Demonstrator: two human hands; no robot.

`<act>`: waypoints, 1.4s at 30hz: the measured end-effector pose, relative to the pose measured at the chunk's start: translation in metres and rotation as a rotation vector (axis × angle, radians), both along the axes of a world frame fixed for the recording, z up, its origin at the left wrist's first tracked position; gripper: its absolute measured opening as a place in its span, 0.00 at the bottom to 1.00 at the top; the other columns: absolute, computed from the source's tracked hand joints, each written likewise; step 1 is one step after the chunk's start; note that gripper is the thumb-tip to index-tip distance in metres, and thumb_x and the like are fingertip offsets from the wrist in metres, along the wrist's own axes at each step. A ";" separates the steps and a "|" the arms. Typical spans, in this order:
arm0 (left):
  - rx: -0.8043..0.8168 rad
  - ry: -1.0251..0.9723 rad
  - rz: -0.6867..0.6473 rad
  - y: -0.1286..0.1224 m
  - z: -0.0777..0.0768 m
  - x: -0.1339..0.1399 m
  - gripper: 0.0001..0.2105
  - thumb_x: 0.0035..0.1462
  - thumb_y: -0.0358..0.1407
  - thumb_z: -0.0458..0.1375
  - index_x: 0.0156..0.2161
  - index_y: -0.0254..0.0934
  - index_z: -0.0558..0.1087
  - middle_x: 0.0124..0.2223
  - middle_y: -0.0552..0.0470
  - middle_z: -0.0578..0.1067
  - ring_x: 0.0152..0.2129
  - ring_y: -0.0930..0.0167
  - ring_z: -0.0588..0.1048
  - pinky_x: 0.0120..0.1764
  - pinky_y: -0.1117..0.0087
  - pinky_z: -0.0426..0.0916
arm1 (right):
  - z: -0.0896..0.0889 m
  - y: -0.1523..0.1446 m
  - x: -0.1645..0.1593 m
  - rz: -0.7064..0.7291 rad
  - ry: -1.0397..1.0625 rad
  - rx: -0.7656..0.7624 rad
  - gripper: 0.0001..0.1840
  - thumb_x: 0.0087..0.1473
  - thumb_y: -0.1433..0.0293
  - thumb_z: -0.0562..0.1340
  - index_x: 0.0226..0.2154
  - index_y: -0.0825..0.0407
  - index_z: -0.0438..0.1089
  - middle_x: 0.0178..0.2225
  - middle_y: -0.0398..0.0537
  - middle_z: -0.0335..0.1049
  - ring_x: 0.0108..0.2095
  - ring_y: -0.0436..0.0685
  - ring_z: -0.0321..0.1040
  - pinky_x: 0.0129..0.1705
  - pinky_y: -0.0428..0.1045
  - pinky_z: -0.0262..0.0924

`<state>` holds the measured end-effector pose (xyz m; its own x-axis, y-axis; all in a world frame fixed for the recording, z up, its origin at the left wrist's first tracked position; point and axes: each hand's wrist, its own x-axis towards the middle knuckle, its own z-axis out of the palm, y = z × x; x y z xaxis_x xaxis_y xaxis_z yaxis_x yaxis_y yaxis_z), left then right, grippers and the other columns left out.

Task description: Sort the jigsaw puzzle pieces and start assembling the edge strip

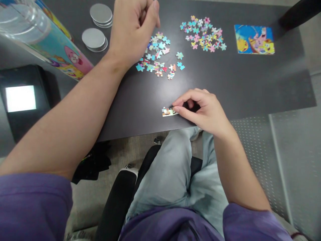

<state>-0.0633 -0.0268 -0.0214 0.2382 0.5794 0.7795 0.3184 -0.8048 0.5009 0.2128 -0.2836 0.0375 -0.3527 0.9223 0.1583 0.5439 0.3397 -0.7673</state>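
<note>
Near the front table edge, my right hand pinches the right end of a short strip of jigsaw pieces between thumb and index finger. The strip lies on or just over the dark tabletop; its right end is hidden by my fingertips. My left hand reaches across to the far side with its fingers curled in, beside a loose heap of small jigsaw pieces. Whether anything is inside those fingers cannot be seen. Several separate pieces, such as a blue one, lie at the heap's near right side.
A second heap of jigsaw pieces sits farther right, beside a cartoon picture card. Stacked silver discs and a tall cartoon-printed container stand at left. A dark cylindrical object is at the far right corner.
</note>
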 end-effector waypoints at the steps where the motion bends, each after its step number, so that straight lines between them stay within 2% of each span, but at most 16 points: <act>1: 0.003 0.008 0.001 -0.002 0.002 0.001 0.49 0.85 0.79 0.49 0.36 0.39 0.91 0.26 0.52 0.67 0.24 0.71 0.64 0.35 0.60 0.56 | 0.001 -0.001 0.000 -0.004 -0.034 -0.014 0.02 0.71 0.58 0.81 0.45 0.35 0.92 0.33 0.44 0.83 0.35 0.66 0.75 0.48 0.63 0.62; 4: -0.043 0.069 -0.025 -0.008 0.007 -0.001 0.49 0.87 0.78 0.46 0.39 0.39 0.91 0.28 0.52 0.70 0.26 0.72 0.68 0.37 0.60 0.57 | 0.006 -0.001 0.001 -0.012 -0.106 -0.070 0.07 0.73 0.51 0.81 0.45 0.31 0.89 0.36 0.48 0.86 0.39 0.72 0.77 0.49 0.67 0.66; 7: -0.095 0.110 -0.047 -0.008 0.009 -0.005 0.45 0.87 0.77 0.49 0.42 0.42 0.91 0.30 0.50 0.74 0.27 0.70 0.65 0.38 0.57 0.60 | 0.008 -0.002 0.000 -0.014 -0.104 -0.090 0.07 0.72 0.49 0.81 0.45 0.29 0.88 0.39 0.47 0.88 0.39 0.73 0.77 0.51 0.71 0.69; 8: -0.097 0.117 -0.047 -0.007 0.009 -0.006 0.42 0.89 0.74 0.50 0.42 0.42 0.91 0.31 0.50 0.75 0.27 0.70 0.65 0.38 0.56 0.60 | 0.008 -0.002 0.000 -0.019 -0.102 -0.091 0.07 0.72 0.49 0.81 0.45 0.29 0.88 0.39 0.47 0.88 0.39 0.72 0.77 0.53 0.72 0.70; 10: -0.086 0.121 -0.040 -0.007 0.009 -0.007 0.34 0.94 0.61 0.55 0.43 0.42 0.91 0.32 0.50 0.76 0.28 0.69 0.66 0.39 0.56 0.61 | 0.008 -0.002 0.000 -0.032 -0.106 -0.093 0.06 0.73 0.50 0.79 0.46 0.29 0.88 0.41 0.47 0.89 0.39 0.72 0.77 0.55 0.73 0.71; 11: -0.087 0.121 -0.030 -0.007 0.009 -0.007 0.30 0.94 0.54 0.56 0.43 0.42 0.91 0.32 0.50 0.76 0.28 0.69 0.67 0.40 0.56 0.62 | 0.008 -0.003 -0.001 -0.038 -0.109 -0.089 0.06 0.74 0.50 0.79 0.46 0.30 0.88 0.41 0.47 0.89 0.39 0.72 0.77 0.55 0.74 0.71; 13: -0.113 0.133 -0.010 -0.008 0.010 -0.007 0.26 0.93 0.48 0.57 0.43 0.43 0.91 0.32 0.50 0.77 0.29 0.68 0.68 0.41 0.55 0.63 | 0.009 -0.003 -0.002 -0.037 -0.119 -0.087 0.06 0.74 0.51 0.78 0.46 0.30 0.88 0.41 0.48 0.89 0.39 0.72 0.77 0.55 0.74 0.71; 19: -0.185 0.169 0.027 -0.003 0.009 -0.005 0.24 0.93 0.46 0.57 0.43 0.45 0.89 0.33 0.50 0.78 0.29 0.66 0.66 0.43 0.52 0.62 | 0.009 -0.002 -0.004 -0.006 -0.105 -0.047 0.05 0.75 0.56 0.78 0.43 0.32 0.88 0.39 0.49 0.85 0.38 0.71 0.77 0.52 0.71 0.66; 23: -0.202 0.172 0.004 0.004 0.004 -0.006 0.26 0.94 0.52 0.57 0.43 0.46 0.88 0.34 0.51 0.78 0.29 0.66 0.61 0.44 0.52 0.63 | 0.003 -0.005 -0.004 -0.035 -0.010 -0.009 0.07 0.76 0.55 0.77 0.44 0.36 0.88 0.39 0.50 0.84 0.36 0.68 0.73 0.49 0.68 0.67; 25: -0.194 0.159 -0.003 0.003 0.004 -0.006 0.24 0.94 0.51 0.58 0.43 0.47 0.87 0.34 0.51 0.76 0.29 0.66 0.59 0.44 0.52 0.63 | 0.002 -0.007 -0.004 -0.058 0.021 0.013 0.07 0.77 0.56 0.75 0.44 0.37 0.88 0.39 0.50 0.83 0.36 0.68 0.73 0.47 0.68 0.67; 28: -0.196 0.115 0.023 -0.005 0.008 -0.003 0.21 0.92 0.44 0.61 0.41 0.47 0.85 0.33 0.53 0.75 0.30 0.67 0.59 0.45 0.53 0.62 | 0.004 -0.007 -0.005 -0.060 -0.076 0.003 0.06 0.75 0.54 0.77 0.44 0.35 0.89 0.38 0.49 0.83 0.37 0.70 0.75 0.49 0.69 0.69; 30: -0.252 0.098 0.043 -0.014 0.013 0.000 0.19 0.91 0.41 0.65 0.39 0.48 0.83 0.31 0.55 0.74 0.30 0.67 0.59 0.44 0.53 0.62 | 0.006 -0.005 -0.006 -0.052 -0.124 -0.010 0.06 0.73 0.55 0.78 0.42 0.34 0.88 0.38 0.49 0.84 0.37 0.70 0.75 0.49 0.69 0.69; 33: -0.375 0.063 0.121 -0.028 0.023 0.008 0.20 0.88 0.35 0.67 0.36 0.49 0.81 0.27 0.57 0.72 0.29 0.67 0.58 0.42 0.54 0.61 | 0.008 -0.002 -0.009 -0.053 -0.105 -0.001 0.05 0.72 0.60 0.77 0.40 0.35 0.85 0.38 0.47 0.84 0.34 0.68 0.73 0.47 0.68 0.66; 36: -0.404 0.061 0.180 -0.036 0.029 0.013 0.21 0.85 0.32 0.68 0.33 0.48 0.78 0.25 0.59 0.69 0.27 0.69 0.59 0.39 0.55 0.58 | 0.007 0.000 -0.010 -0.049 -0.093 0.007 0.06 0.71 0.62 0.76 0.40 0.36 0.83 0.37 0.47 0.82 0.32 0.67 0.70 0.44 0.66 0.62; 39: -0.404 0.058 0.230 -0.040 0.030 0.013 0.21 0.84 0.33 0.68 0.32 0.46 0.76 0.24 0.59 0.66 0.25 0.69 0.61 0.39 0.55 0.56 | 0.005 0.000 -0.010 -0.048 -0.101 0.022 0.08 0.73 0.60 0.75 0.39 0.37 0.80 0.36 0.47 0.80 0.31 0.67 0.68 0.43 0.65 0.60; 42: -0.395 0.049 0.261 -0.042 0.029 0.012 0.20 0.81 0.38 0.69 0.32 0.47 0.75 0.24 0.57 0.66 0.25 0.67 0.63 0.40 0.54 0.56 | 0.004 0.001 -0.009 -0.065 -0.107 0.040 0.11 0.73 0.58 0.75 0.38 0.37 0.78 0.34 0.46 0.78 0.31 0.67 0.68 0.42 0.65 0.59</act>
